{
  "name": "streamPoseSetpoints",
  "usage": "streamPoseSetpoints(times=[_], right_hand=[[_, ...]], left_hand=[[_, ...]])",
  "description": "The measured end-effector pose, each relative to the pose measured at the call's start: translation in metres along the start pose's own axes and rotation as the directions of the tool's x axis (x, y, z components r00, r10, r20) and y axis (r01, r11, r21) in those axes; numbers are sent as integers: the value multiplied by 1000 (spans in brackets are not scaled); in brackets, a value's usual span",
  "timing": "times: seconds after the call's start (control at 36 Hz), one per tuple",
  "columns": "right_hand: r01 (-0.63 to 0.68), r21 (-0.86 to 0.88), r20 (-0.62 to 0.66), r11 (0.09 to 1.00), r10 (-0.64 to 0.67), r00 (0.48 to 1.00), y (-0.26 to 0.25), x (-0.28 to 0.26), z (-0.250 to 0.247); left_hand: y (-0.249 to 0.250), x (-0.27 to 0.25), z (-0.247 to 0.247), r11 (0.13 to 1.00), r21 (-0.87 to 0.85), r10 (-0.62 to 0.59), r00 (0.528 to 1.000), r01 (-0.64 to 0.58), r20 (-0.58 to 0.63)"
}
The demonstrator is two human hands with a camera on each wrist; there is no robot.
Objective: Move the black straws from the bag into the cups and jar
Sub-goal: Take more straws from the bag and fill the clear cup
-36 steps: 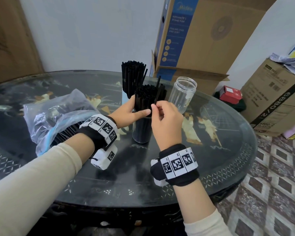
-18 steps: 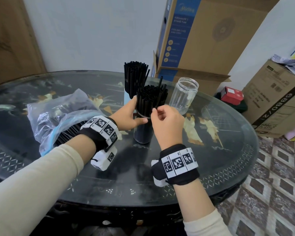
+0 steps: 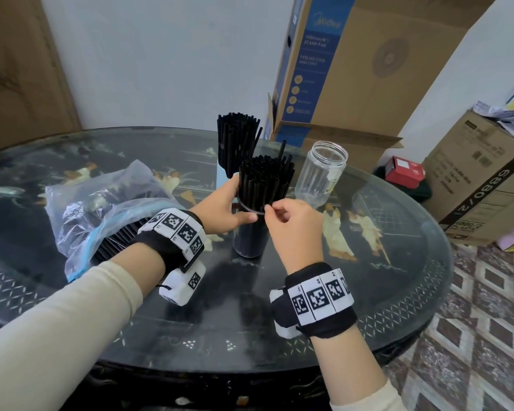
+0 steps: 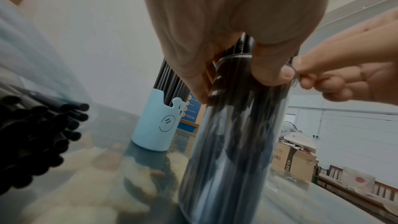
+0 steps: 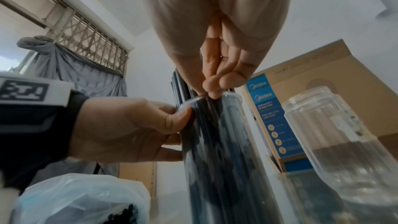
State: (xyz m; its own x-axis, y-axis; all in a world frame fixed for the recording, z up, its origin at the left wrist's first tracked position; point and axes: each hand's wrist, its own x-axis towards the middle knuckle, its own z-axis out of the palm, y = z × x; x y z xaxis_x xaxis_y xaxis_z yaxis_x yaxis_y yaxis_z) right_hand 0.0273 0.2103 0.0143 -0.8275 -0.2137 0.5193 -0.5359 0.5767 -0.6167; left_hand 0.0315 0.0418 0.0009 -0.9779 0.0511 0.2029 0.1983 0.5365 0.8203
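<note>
A tall clear cup (image 3: 251, 235) (image 4: 232, 142) (image 5: 226, 151) packed with black straws (image 3: 264, 182) stands mid-table. My left hand (image 3: 224, 209) (image 5: 129, 129) grips it just under the rim, thumb in front. My right hand (image 3: 291, 223) (image 4: 344, 77) pinches the cup's near rim with thumb and forefinger. Behind it a light blue bear cup (image 3: 222, 179) (image 4: 155, 125) holds more straws (image 3: 236, 143). The clear jar (image 3: 321, 176) (image 5: 336, 142) to the right is empty. At the left lies the plastic bag (image 3: 101, 209) (image 5: 75, 197) with straws (image 3: 116, 241) (image 4: 38, 125) poking out.
The dark glass table (image 3: 383, 277) is oval, with its edge close in front and at the right. A tall fan carton (image 3: 353, 69) leans behind the table. A cardboard box (image 3: 481, 185) and a small red box (image 3: 404, 173) sit on the floor at the right.
My right hand has dropped from the straw tops to the cup's rim. My left hand keeps its hold on the cup.
</note>
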Motion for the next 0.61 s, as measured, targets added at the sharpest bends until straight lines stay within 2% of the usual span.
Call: streamPoseSetpoints(times=[0.14,0.19,0.25,0.36,0.44,0.5,0.61], right_hand=[[122,120,-176,985,-100,979,-17,13,-27],[176,125,-197,976,-149,969,-23,30,-38],[180,80,-123,980,-170,978,-28,45,-44],[129,-2,66,992,-129,989,-26,65,-41],[160,33,77,987,-162,984,-26,69,-39],[204,69,8,977,-205,979,-28,69,-42],[291,161,-212,943,-255,943,-39,69,-61]], left_hand=[[-2,1,-2,1000,-30,7,999,-5,45],[-2,1,-4,1000,-22,-2,998,3,64],[-2,2,-6,1000,-19,-8,997,10,83],[1,1,-5,999,-27,-32,996,35,86],[4,0,-4,999,-21,-41,996,43,85],[5,0,-5,999,-10,-44,995,45,89],[5,-1,-6,999,17,-48,994,47,96]])
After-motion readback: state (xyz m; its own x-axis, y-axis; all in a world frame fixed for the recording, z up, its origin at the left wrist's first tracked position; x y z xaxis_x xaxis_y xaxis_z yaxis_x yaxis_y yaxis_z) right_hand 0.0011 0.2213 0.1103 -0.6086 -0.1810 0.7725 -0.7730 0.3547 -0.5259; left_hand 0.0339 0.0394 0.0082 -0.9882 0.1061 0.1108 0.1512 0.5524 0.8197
